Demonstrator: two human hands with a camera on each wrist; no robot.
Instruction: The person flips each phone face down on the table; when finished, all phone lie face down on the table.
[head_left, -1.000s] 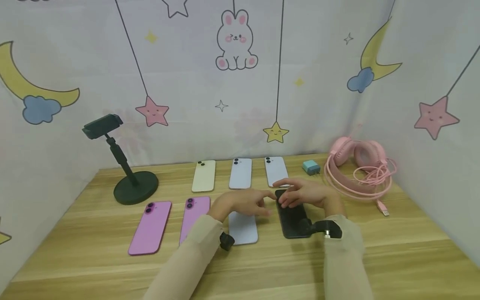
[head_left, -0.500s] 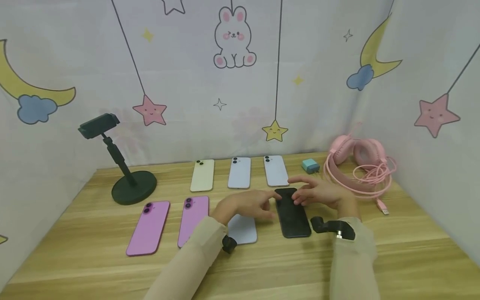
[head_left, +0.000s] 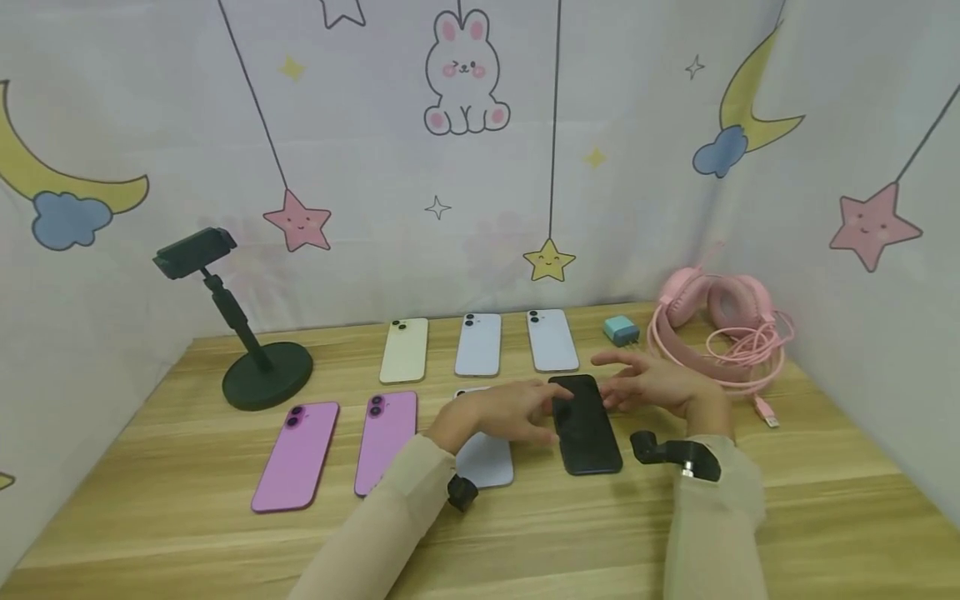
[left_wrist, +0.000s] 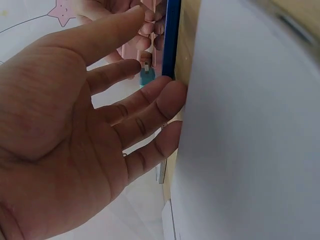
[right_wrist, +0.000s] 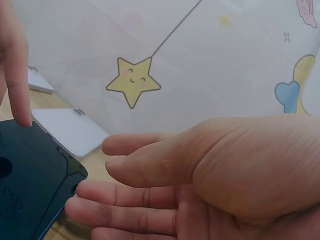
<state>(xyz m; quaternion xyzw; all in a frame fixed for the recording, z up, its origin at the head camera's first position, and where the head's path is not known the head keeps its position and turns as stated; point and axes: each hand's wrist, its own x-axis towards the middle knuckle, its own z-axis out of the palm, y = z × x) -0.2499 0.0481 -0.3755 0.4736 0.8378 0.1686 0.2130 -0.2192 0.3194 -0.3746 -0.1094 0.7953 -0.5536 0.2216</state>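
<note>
A phone (head_left: 587,433) lies screen up at the right of the front row; its screen is black, and its edge looks blue in the left wrist view. My left hand (head_left: 510,412) hovers over a pale phone (head_left: 486,463), partly hiding it. Its index finger reaches over the black-screened phone's upper left side; contact is unclear. My right hand (head_left: 660,385) is at that phone's upper right edge, fingers loosely stretched. In the right wrist view, the right hand's fingertips (right_wrist: 82,202) are at or very near the phone's edge. Neither hand grips anything.
Two purple phones (head_left: 296,457) (head_left: 386,442) lie left in the front row. Behind are a cream phone (head_left: 404,350) and two pale phones (head_left: 478,344) (head_left: 552,340). A teal charger (head_left: 622,330), pink headphones (head_left: 731,312) and a dark stand (head_left: 266,375) stand around.
My right hand has moved right, from over the black screen to the phone's right edge. My left hand has shifted slightly right, its index finger further over the screen. The phones stay put.
</note>
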